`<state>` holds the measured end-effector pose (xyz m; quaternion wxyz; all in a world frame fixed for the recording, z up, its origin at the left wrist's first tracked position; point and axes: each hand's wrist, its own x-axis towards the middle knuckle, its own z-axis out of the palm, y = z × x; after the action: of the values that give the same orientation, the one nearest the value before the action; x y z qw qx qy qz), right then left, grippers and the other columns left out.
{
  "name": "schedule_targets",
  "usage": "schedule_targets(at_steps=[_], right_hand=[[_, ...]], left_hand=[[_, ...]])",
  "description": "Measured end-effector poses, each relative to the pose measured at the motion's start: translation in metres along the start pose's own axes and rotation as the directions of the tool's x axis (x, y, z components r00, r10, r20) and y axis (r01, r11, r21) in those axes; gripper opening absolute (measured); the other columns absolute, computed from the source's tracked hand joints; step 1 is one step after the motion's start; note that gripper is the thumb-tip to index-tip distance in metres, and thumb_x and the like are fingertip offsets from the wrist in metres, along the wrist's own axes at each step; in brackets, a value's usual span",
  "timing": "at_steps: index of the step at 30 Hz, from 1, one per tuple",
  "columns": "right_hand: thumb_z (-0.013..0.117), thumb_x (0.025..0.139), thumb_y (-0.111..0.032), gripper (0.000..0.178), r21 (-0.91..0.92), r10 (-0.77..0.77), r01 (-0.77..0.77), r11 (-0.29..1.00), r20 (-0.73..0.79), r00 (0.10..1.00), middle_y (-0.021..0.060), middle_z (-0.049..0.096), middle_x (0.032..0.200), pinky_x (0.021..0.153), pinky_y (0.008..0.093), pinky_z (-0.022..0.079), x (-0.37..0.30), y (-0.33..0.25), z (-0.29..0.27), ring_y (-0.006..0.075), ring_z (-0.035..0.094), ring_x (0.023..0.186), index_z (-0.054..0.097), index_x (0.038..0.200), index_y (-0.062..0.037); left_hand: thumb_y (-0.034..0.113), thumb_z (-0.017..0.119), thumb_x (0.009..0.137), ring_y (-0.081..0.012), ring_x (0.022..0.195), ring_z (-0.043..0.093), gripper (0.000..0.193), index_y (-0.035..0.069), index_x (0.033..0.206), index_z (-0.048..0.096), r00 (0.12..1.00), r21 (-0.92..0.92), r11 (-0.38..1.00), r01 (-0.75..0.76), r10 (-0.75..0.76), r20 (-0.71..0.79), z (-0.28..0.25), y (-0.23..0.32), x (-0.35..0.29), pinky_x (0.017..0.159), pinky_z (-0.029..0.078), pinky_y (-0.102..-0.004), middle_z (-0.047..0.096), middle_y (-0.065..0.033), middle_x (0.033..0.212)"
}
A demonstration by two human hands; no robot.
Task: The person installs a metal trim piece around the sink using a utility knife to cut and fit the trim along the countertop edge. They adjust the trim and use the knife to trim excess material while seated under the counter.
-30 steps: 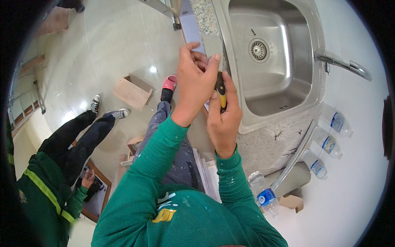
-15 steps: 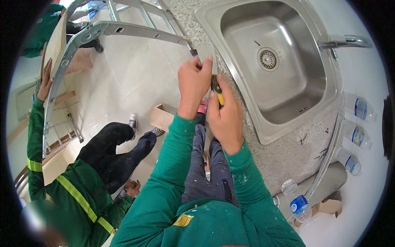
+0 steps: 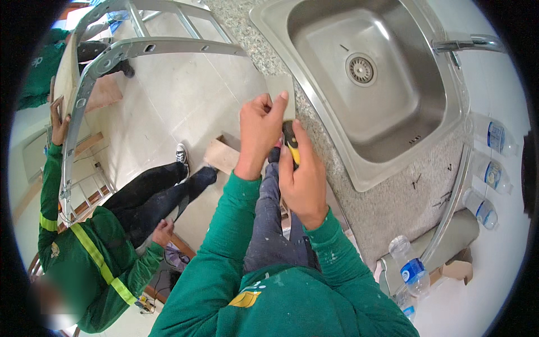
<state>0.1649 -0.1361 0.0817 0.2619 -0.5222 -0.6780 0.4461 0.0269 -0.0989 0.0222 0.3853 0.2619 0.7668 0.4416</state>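
My left hand (image 3: pixel 259 132) is closed, thumb up, on a thin flat pale-grey piece (image 3: pixel 282 89) that reaches past the thumb beside the counter edge. Close by on the right, my right hand (image 3: pixel 306 182) grips a short yellow-and-black utility knife (image 3: pixel 291 145); its thumb and forefinger lie along the handle. The knife's dark end points up toward the pale piece and the left wrist. I cannot make out a blade, nor whether the knife touches the piece. Both hands hover just left of the speckled stone counter (image 3: pixel 382 219).
A steel sink (image 3: pixel 331 132) with a tap (image 3: pixel 471 44) is set in the counter. Screws (image 3: pixel 416 181) lie near the wall, beside plastic bottles (image 3: pixel 482 209) and a grey roll (image 3: pixel 457 238). At left, a co-worker (image 3: pixel 106 247) holds an aluminium ladder (image 3: pixel 106 63). A wooden box (image 3: pixel 222 155) stands below.
My hands have moved slightly down in the picture, and more of the pale piece shows. The view has shifted a little. The co-worker's lower hand has moved out from the body.
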Motion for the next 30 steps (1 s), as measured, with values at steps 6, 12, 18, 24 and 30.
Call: schedule_targets(at_steps=[6,12,18,24,30], right_hand=[[0.062,0.103,-0.011,0.053,0.06,0.143,-0.146,0.988,0.038,0.989,0.0345,0.062,0.142,0.106,0.0483,0.054,-0.046,-0.005,-0.036,0.0486,0.065,0.128,0.05,0.149,0.0111],[0.064,0.1,-0.01,0.052,0.02,0.049,-0.048,0.999,-0.083,0.995,0.0332,0.067,0.135,0.097,0.0471,0.058,-0.033,0.004,-0.015,0.0461,0.07,0.119,0.054,0.147,0.0101],[0.066,0.1,-0.013,0.05,-0.016,-0.004,0.001,1.0,-0.16,0.987,0.0291,0.071,0.128,0.091,0.0486,0.059,-0.029,0.024,-0.003,0.0455,0.073,0.11,0.058,0.147,0.0035],[0.068,0.1,-0.016,0.05,-0.079,-0.1,0.09,0.993,-0.146,0.984,0.0274,0.073,0.123,0.086,0.0504,0.06,-0.046,0.041,-0.018,0.0448,0.074,0.105,0.06,0.147,-0.0006],[0.065,0.1,-0.019,0.047,-0.105,-0.049,0.039,0.994,-0.096,0.994,0.0289,0.074,0.113,0.082,0.0525,0.059,-0.01,0.026,-0.015,0.047,0.074,0.099,0.061,0.144,-0.0005]], left_hand=[[0.028,0.075,0.102,-0.0029,0.061,0.037,0.048,0.008,0.064,0.053,0.995,-0.102,0.994,0.047,-0.038,0.089,0.018,0.005,-0.057,0.051,0.028,-0.0287,0.046,0.0083,0.063],[0.033,0.074,0.101,-0.0081,0.055,0.041,0.056,0.002,0.063,0.047,0.996,-0.102,0.994,0.037,-0.029,0.082,0.022,-0.006,-0.036,0.047,0.034,-0.0353,0.044,-0.0015,0.055],[0.035,0.073,0.102,-0.0111,0.05,0.044,0.055,0.001,0.064,0.052,0.995,-0.008,0.998,-0.056,0.056,0.085,0.022,-0.004,-0.026,0.046,0.037,-0.0357,0.051,-0.0057,0.053],[0.04,0.073,0.101,-0.0201,0.048,0.052,0.059,-0.002,0.064,0.054,0.993,0.064,0.994,-0.087,0.082,0.08,0.023,-0.008,-0.05,0.05,0.043,-0.0415,0.053,-0.0143,0.052],[0.051,0.066,0.102,-0.0333,0.055,0.067,0.066,-0.006,0.069,0.065,0.989,0.191,0.971,-0.146,0.146,0.015,0.024,-0.007,-0.013,0.058,0.05,-0.0487,0.061,-0.0219,0.058]])
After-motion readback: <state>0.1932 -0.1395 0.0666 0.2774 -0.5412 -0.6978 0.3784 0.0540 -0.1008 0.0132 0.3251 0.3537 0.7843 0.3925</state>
